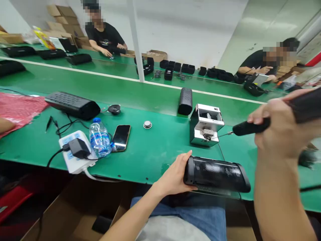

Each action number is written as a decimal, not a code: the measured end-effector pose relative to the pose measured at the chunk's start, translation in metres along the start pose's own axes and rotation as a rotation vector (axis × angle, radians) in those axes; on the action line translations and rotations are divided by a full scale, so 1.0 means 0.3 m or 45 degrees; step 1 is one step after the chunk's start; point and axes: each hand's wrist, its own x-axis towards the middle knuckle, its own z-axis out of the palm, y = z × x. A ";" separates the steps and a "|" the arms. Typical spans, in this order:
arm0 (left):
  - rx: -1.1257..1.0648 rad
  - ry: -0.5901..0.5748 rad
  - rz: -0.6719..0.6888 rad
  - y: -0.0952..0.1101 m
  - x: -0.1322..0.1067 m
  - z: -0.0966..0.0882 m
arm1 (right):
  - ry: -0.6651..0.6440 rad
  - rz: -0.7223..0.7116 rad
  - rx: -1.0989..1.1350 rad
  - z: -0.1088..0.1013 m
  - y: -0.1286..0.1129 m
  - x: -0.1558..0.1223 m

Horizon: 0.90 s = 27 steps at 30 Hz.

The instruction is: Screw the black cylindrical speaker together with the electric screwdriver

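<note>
My left hand [175, 175] grips the left end of a black cylindrical speaker [217, 174] that lies along the front edge of the green bench. My right hand [278, 129] is closed around a black electric screwdriver [253, 128], raised above the bench. The screwdriver's thin bit points left and its tip touches the front of a small white screw feeder box [206, 125].
A power strip with a plug [75, 152], a water bottle [99, 138], a phone [121, 137], a small round part [147, 125] and other black speakers [72, 105] [185, 101] lie on the bench. Pink wrapping [17, 108] is at left. Two people work across the far conveyor.
</note>
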 end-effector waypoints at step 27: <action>-0.009 -0.014 -0.095 0.010 -0.003 -0.006 | -0.160 -0.055 0.006 0.046 0.109 -0.033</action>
